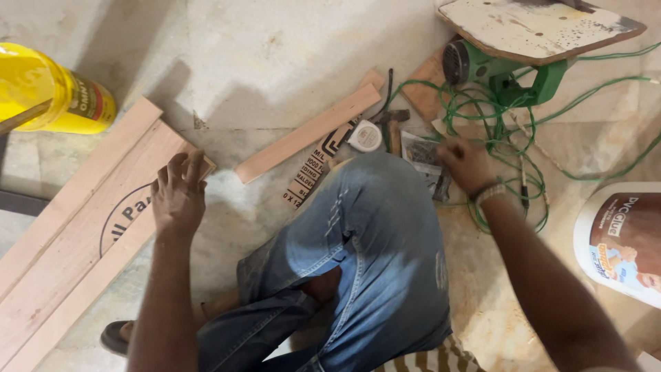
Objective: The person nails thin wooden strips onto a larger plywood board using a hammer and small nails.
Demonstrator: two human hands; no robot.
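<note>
The left hand (177,195) rests flat, fingers spread, on pale wooden boards (82,227) on the floor at left. The right hand (466,164), fingers curled, touches a small packet (421,153). A yellow bottle (48,93) with a red label lies upper left; a white glue tub (620,241) with a brown label sits right.

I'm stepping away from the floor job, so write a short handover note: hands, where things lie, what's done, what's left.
Left hand: flat on the end of the plywood boards, gripping nothing.
Right hand: among the small packet and green cable; whether it grips anything cannot be told.
Nearby: loose wood strip, tape measure, hammer, green power tool.
Done: strips lie cut.
Left: nothing joined yet.
</note>
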